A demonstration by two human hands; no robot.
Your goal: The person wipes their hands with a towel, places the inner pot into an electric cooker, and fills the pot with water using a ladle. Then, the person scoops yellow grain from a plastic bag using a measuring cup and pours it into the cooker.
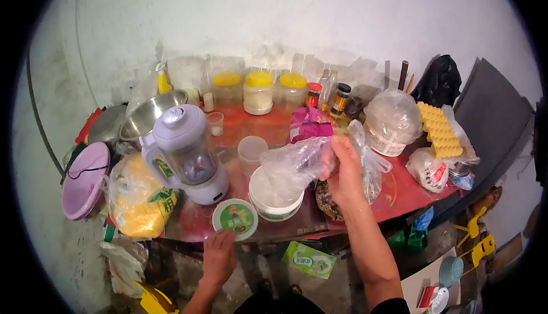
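My right hand [346, 168] is closed on a clear plastic bag [297, 160], which hangs crumpled over a white tub [276, 204] without its lid. A round green-and-white lid [236, 219] lies beside the tub at the table's front edge. Just below that lid is my left hand [219, 258], its fingers curled against the rim; what they hold, if anything, is hidden. Behind the tub stands a translucent plastic cup [252, 153]. To its left is a lavender blender [188, 154] with its lid on.
Yellow-lidded jars [258, 92] line the red table [231, 121] at the wall. A steel bowl [151, 114] and a bagged yellow bundle [142, 200] sit left. On the right are a plastic-covered white bucket [391, 123] and a yellow egg tray [438, 130]. A green packet [310, 260] lies below the front edge.
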